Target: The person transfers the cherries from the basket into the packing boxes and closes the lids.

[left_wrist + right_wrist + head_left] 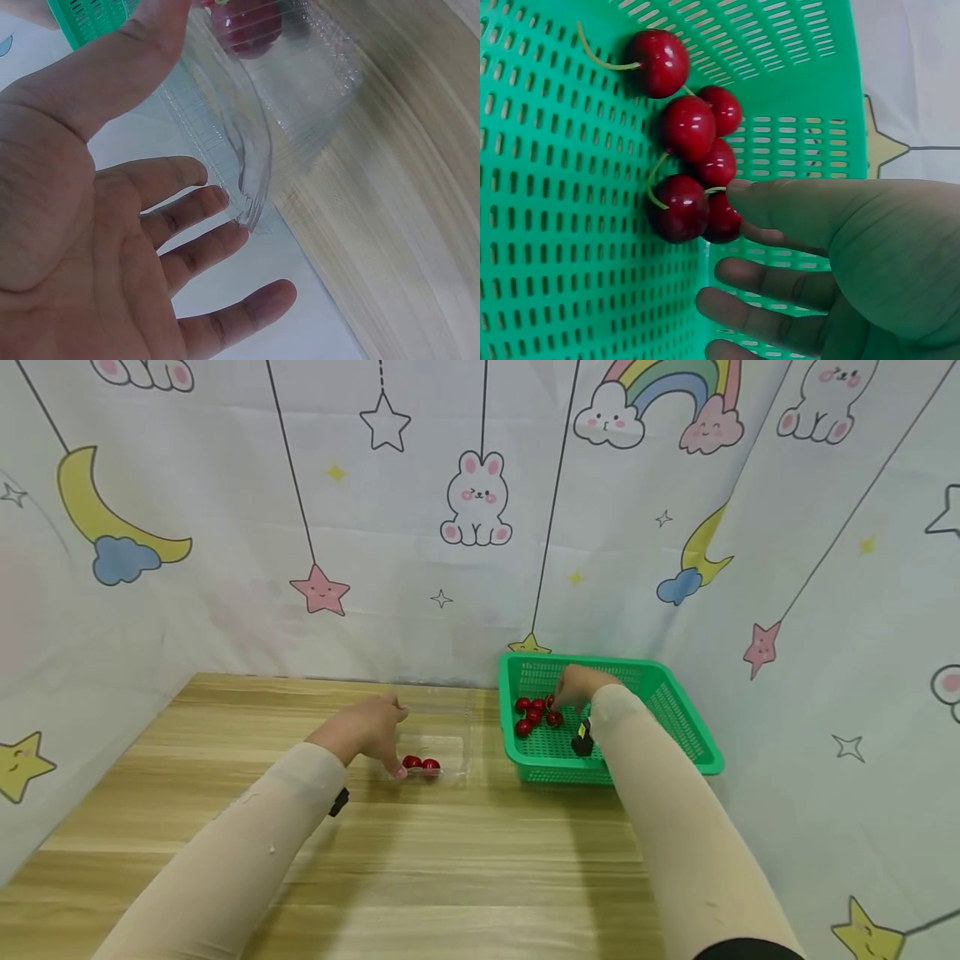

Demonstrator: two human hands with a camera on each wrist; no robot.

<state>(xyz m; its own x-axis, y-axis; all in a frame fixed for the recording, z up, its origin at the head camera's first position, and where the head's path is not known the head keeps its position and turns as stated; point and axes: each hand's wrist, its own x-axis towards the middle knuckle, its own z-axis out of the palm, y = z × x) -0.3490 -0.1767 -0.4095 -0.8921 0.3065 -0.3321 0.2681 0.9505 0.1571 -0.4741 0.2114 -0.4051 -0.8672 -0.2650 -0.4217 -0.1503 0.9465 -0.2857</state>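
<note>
Several red cherries (pixel 679 208) with green stems cluster at one end inside a green slotted plastic basket (pixel 540 774). My right hand (pixel 579 687) reaches down into this basket, and its thumb and index finger pinch a cherry (pixel 721 219) at its stem end. The other fingers are loosely bent. My left hand (pixel 367 731) rests at the left side of a clear plastic box (pixel 457 747), its thumb by the near corner and its fingers extended along the side, fingertips (pixel 238 234) right at the rim. Red cherries (pixel 430 767) lie in the box near the thumb.
Both containers stand on a wood-grain table (pixel 465 868), the basket to the right of the box. A white cloth (pixel 247 527) printed with stars, moons and rabbits hangs behind and beside the table. Dark wrist devices (pixel 582 742) show at both sleeves.
</note>
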